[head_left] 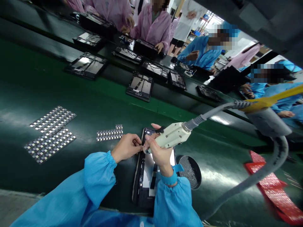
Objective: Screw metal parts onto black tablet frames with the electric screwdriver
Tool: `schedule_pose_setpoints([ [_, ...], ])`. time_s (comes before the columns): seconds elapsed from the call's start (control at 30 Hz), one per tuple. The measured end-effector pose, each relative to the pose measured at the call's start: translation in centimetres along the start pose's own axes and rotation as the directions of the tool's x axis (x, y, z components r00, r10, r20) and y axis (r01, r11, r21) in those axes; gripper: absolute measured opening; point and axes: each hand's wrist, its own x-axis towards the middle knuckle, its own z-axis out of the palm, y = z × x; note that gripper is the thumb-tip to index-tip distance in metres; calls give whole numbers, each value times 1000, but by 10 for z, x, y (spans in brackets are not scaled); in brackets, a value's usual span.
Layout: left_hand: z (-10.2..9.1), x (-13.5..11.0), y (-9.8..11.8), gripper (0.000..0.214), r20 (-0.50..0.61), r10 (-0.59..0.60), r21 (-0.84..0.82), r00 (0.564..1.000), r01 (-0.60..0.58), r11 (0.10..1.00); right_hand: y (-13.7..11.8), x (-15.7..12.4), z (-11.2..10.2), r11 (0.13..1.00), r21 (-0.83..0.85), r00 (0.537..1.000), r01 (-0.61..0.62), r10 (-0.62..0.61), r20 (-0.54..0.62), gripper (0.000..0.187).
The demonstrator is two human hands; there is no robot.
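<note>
In front of me lies an opened tablet-like device [141,189], with silvery panels and black strips inside. My right hand [163,155] is wrapped round a cream electric screwdriver [174,135], its cable running off to the upper right. The tool's front end points down to the device's upper left part, and its tip is hidden by my fingers. My left hand [126,146] is closed in a pinch at the device's left edge, close to the right fingers. Whatever sits between its fingertips is too small to make out.
Dark sheets with rows of pale squares [53,119] lie left, and a smaller one [109,135] near my left hand. A round dark dish [198,173] stands right of the device. Red bubble wrap [272,186] lies far right. Opened devices [140,85] line the far side, where several people work.
</note>
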Motion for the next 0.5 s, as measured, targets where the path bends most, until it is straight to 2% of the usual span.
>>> schedule_pose_setpoints([
  [0.2,0,-1,1,8,0,2,-3,1000,-2,1000,-2,0,0,1000,-11,1000,28,-28,5,47],
  [0.5,0,-1,3,8,-3,-3,0,1000,3,1000,0,0,1,999,-33,1000,21,-20,17,49],
])
